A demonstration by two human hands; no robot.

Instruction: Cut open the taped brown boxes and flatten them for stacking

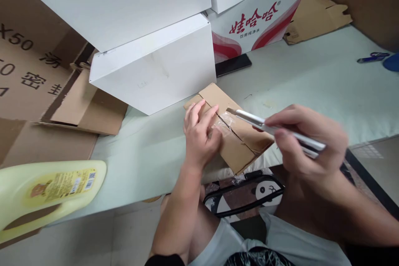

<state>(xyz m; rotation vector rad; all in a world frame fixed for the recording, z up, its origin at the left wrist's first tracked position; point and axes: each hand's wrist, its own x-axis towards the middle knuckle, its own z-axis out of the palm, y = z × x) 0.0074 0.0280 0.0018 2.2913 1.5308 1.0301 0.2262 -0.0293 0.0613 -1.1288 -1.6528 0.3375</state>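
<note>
A small brown cardboard box (246, 126) lies on the table near its front edge. A dark seam runs along its top, with a wrinkled strip of clear tape (225, 124) across the middle. My left hand (201, 131) rests on the left side of the box, fingers stretched out over it. In my right hand (307, 141) is a silver utility knife (249, 117), its blade end pointing left, just above the box near the tape. Whether the blade touches the cardboard I cannot tell.
White boxes (156, 66) are stacked behind, beside a printed carton (258, 25). A black phone (233, 65) lies before that carton. A yellow jug (62, 187) and open cardboard cartons (90, 104) are at left. Flattened cardboard (318, 16) and blue scissors (372, 57) are at right.
</note>
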